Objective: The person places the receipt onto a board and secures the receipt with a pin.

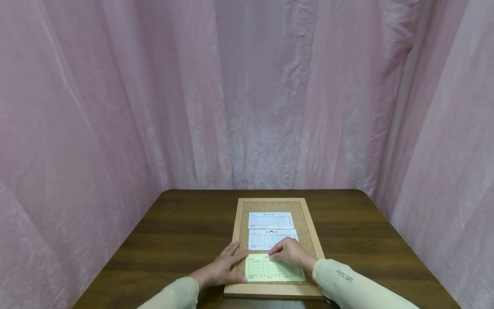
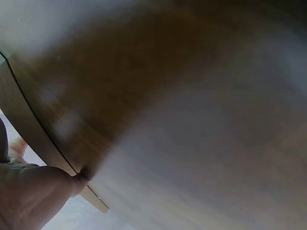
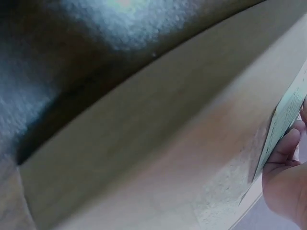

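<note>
A cork board with a pale wooden frame (image 1: pixel 274 292) lies on the table. On its lower part lies a light green printed form (image 1: pixel 262 270). My right hand (image 1: pixel 292 252) pinches a small purple push pin (image 1: pixel 269 255) at the form's top edge; the fingers hide most of it. With fingers spread, my left hand (image 1: pixel 224 267) rests across the frame's left side, its thumb and index fingertip touching the form's left edge. Above lie two white printed forms, the upper one (image 1: pixel 270 221) with a teal spot at its top, the lower one (image 1: pixel 262 241) with a dark spot.
The dark brown wooden table (image 1: pixel 185 231) extends to both sides of the board. Pink curtains (image 1: pixel 254 107) hang behind the table and along its left and right. Pale sleeves (image 1: pixel 359 283) cover both forearms.
</note>
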Demonstrator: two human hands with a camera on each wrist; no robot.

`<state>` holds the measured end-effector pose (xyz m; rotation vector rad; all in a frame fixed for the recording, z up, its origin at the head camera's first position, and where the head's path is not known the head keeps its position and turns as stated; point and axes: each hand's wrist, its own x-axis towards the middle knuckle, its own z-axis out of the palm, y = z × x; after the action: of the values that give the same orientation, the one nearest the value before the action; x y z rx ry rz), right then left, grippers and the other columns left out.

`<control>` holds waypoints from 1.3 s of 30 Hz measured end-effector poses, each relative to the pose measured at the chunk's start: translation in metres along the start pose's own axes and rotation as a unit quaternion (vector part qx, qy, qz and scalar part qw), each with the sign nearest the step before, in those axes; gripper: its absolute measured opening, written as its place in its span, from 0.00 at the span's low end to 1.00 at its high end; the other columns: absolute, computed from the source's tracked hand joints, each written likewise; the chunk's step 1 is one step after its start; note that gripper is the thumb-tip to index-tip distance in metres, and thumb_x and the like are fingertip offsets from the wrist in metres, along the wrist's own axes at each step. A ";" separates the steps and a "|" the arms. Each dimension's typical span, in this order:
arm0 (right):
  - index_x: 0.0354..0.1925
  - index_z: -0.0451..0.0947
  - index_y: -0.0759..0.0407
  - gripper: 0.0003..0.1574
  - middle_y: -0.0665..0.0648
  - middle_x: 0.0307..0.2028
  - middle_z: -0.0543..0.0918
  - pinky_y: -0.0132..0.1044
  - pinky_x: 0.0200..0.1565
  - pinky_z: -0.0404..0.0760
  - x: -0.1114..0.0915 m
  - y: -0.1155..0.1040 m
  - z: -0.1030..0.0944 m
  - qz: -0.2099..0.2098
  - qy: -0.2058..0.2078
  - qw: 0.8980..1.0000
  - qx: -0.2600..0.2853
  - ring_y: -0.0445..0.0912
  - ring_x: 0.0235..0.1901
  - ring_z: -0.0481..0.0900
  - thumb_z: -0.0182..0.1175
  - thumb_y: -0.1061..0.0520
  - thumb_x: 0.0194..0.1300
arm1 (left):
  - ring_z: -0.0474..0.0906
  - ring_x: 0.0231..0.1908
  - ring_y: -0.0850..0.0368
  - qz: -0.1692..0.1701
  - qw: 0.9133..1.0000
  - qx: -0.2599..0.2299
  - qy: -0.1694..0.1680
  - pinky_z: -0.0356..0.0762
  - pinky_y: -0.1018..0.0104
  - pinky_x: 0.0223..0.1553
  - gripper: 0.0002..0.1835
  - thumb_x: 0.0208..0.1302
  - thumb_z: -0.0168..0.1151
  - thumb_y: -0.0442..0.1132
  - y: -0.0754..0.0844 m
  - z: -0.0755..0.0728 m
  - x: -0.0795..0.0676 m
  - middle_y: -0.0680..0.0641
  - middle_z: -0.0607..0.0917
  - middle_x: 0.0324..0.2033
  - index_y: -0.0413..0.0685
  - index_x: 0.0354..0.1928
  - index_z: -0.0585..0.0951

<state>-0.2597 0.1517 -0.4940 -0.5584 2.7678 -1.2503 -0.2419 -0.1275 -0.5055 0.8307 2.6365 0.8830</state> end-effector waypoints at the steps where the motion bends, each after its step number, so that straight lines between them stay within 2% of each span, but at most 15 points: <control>1: 0.31 0.90 0.55 0.03 0.49 0.32 0.88 0.33 0.35 0.76 -0.001 0.000 0.000 -0.004 0.000 1.000 0.000 0.38 0.32 0.78 0.74 0.58 0.55 | 0.38 0.75 0.37 0.000 1.000 0.002 0.001 0.52 0.31 0.65 0.44 0.55 0.72 0.59 0.000 0.000 0.000 0.39 0.47 0.77 0.55 0.73 0.68; 6: 0.32 0.90 0.57 0.03 0.50 0.32 0.88 0.32 0.34 0.76 -0.001 0.002 0.000 -0.025 0.001 1.000 0.001 0.37 0.32 0.77 0.72 0.59 0.57 | 0.38 0.75 0.37 -0.001 1.000 0.001 0.002 0.51 0.32 0.66 0.44 0.55 0.72 0.58 0.001 0.000 0.000 0.39 0.48 0.77 0.52 0.72 0.69; 15: 0.33 0.89 0.56 0.03 0.48 0.32 0.87 0.35 0.37 0.76 -0.002 0.003 0.002 -0.028 0.001 1.000 0.012 0.39 0.34 0.78 0.72 0.58 0.58 | 0.38 0.75 0.37 0.000 1.000 0.005 0.004 0.50 0.32 0.66 0.44 0.56 0.72 0.58 0.000 0.000 0.000 0.39 0.48 0.77 0.51 0.72 0.69; 22: 0.33 0.87 0.56 0.03 0.45 0.26 0.81 0.33 0.31 0.72 0.001 0.005 0.005 -0.037 0.009 0.999 0.013 0.39 0.28 0.73 0.72 0.59 0.58 | 0.38 0.75 0.38 -0.001 1.000 0.006 0.004 0.50 0.32 0.66 0.44 0.56 0.72 0.59 0.000 0.001 0.000 0.39 0.48 0.77 0.52 0.72 0.69; 30: 0.28 0.84 0.54 0.05 0.43 0.24 0.80 0.33 0.31 0.72 0.001 0.006 0.007 -0.032 0.011 0.999 0.012 0.39 0.26 0.74 0.72 0.60 0.57 | 0.38 0.76 0.38 -0.007 1.000 0.002 0.000 0.50 0.32 0.66 0.44 0.55 0.72 0.59 0.000 0.001 0.000 0.40 0.48 0.77 0.53 0.72 0.69; 39: 0.28 0.86 0.54 0.03 0.43 0.24 0.81 0.32 0.32 0.72 0.001 0.007 0.005 -0.028 0.021 0.999 0.000 0.37 0.26 0.74 0.72 0.60 0.57 | 0.37 0.76 0.38 -0.004 1.000 -0.003 -0.001 0.50 0.31 0.66 0.44 0.56 0.71 0.59 0.000 0.001 0.000 0.40 0.47 0.77 0.53 0.73 0.69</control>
<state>-0.2615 0.1517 -0.5027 -0.6214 2.8050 -1.2865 -0.2420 -0.1271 -0.5066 0.8184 2.6314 0.8872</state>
